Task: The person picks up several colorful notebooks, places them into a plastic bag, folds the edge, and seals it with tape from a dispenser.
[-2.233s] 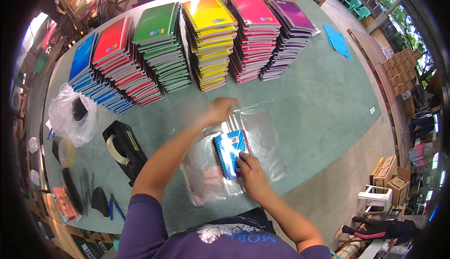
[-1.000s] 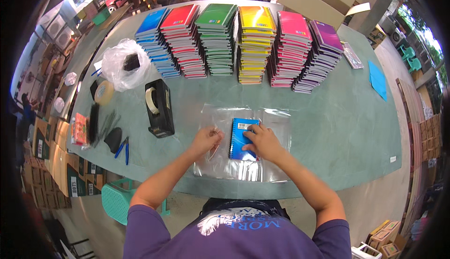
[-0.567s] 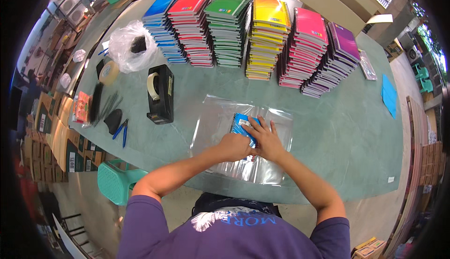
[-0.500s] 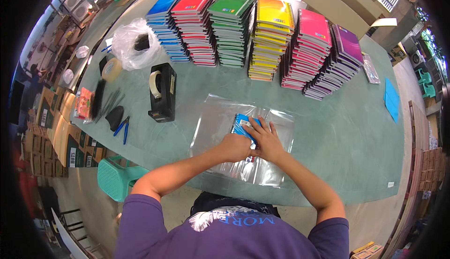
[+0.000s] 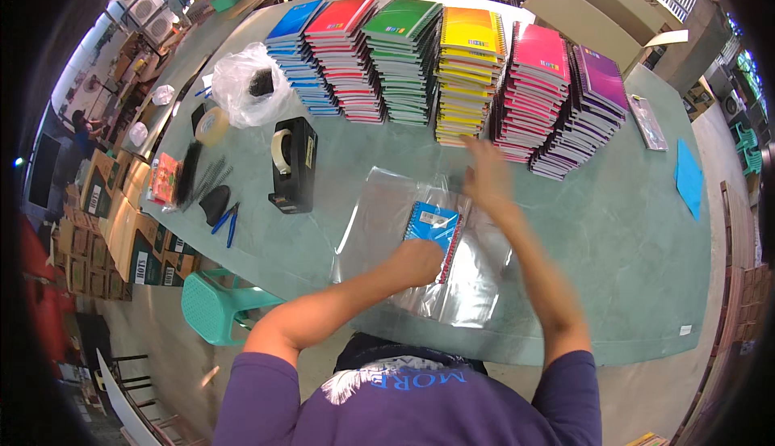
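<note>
A small blue spiral notebook lies on a clear plastic sheet in front of me. A red spiral binding runs down its right side, apparently from another notebook under it. My left hand is closed over the notebook's lower part and holds it. Smeared by motion, my right hand is off the notebook, above the sheet's far right corner and just short of the yellow notebook stack. Its thumb and fingers look apart, with nothing seen in them.
Stacks of blue, red, green, pink and purple notebooks line the far side. At left are a black tape dispenser, blue-handled pliers and a plastic bag. An open cardboard box stands behind.
My right hand has lifted off the blue notebook and moved away toward the yellow and pink stacks. The left hand remains at the notebook's lower part. The whole view has shifted slightly.
</note>
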A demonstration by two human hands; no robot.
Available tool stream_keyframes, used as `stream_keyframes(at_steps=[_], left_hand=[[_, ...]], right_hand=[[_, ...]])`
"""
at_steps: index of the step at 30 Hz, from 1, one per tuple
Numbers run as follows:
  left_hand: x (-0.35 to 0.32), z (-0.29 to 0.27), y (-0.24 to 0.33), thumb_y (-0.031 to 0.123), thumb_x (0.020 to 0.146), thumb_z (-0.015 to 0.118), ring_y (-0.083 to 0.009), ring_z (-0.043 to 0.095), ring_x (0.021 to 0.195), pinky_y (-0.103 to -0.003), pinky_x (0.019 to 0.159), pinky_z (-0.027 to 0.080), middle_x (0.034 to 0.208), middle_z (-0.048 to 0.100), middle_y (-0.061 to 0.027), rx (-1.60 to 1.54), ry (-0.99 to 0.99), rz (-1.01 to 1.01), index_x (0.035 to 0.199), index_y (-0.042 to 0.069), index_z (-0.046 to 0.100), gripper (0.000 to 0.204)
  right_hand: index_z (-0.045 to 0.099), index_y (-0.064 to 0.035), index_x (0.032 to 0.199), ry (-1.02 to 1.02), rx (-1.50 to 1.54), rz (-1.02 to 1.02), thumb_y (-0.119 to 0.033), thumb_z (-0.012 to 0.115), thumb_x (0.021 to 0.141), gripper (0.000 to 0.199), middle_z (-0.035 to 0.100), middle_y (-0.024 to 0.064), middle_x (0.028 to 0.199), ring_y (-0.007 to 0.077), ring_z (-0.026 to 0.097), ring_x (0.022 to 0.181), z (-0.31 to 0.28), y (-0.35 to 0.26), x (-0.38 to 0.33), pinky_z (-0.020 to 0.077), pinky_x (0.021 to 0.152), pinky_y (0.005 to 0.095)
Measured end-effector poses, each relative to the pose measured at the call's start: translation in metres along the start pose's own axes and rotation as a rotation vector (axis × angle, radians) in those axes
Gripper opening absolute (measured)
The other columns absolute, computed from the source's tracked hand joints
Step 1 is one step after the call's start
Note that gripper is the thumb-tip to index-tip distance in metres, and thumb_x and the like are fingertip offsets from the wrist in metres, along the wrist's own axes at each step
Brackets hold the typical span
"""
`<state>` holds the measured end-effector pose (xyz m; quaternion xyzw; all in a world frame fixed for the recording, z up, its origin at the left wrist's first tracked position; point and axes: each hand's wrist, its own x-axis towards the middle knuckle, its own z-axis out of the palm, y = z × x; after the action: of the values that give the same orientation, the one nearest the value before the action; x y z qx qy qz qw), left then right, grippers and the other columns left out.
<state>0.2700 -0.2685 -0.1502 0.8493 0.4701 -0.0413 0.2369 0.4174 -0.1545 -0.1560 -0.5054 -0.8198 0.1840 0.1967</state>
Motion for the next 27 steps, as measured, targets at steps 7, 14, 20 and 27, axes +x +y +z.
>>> stream_keyframes(at_steps=[7,14,20,27], left_hand=[[-0.003,0.014,-0.001,0.020,0.075,0.057,-0.0326,0.063,0.075,-0.044,0.064,0.050,0.081,0.062,-0.0217,-0.036,0.037,-0.053,0.076,-0.002,0.062,0.022],[-0.095,-0.021,-0.108,0.016,0.081,0.059,-0.0225,0.058,0.077,-0.034,0.068,0.048,0.086,0.059,-0.0115,-0.533,0.892,-0.272,0.091,0.004,0.061,0.016],[-0.154,0.024,-0.242,0.005,0.070,0.073,-0.0156,0.055,0.075,-0.028,0.065,0.046,0.093,0.053,-0.0087,-0.657,1.216,-0.521,0.104,0.005,0.056,0.038],[-0.136,0.014,-0.199,0.013,0.072,0.073,-0.0159,0.058,0.085,-0.029,0.072,0.047,0.092,0.062,-0.0098,-0.628,1.202,-0.695,0.108,0.000,0.054,0.042]], right_hand=[[0.057,-0.0136,0.115,-0.220,-0.061,-0.357,-0.011,0.069,0.067,0.050,0.059,0.0050,0.111,0.0276,0.052,0.099,-0.012,-0.046,-0.098,0.0403,0.081,0.0383],[0.063,-0.0125,0.104,-0.158,0.100,-0.427,-0.011,0.067,0.071,0.034,0.059,0.0045,0.112,0.0256,0.052,0.097,0.001,-0.041,-0.099,0.0427,0.080,0.0355],[0.066,-0.0107,0.084,-0.148,0.076,-0.058,-0.017,0.071,0.068,0.018,0.063,0.0017,0.100,0.0280,0.051,0.093,0.019,-0.060,-0.087,0.0393,0.084,0.0383],[0.060,-0.0172,0.108,-0.085,-0.110,-0.009,-0.031,0.077,0.058,0.054,0.058,-0.0014,0.113,0.0324,0.045,0.112,0.016,-0.062,-0.093,0.0339,0.092,0.0449]])
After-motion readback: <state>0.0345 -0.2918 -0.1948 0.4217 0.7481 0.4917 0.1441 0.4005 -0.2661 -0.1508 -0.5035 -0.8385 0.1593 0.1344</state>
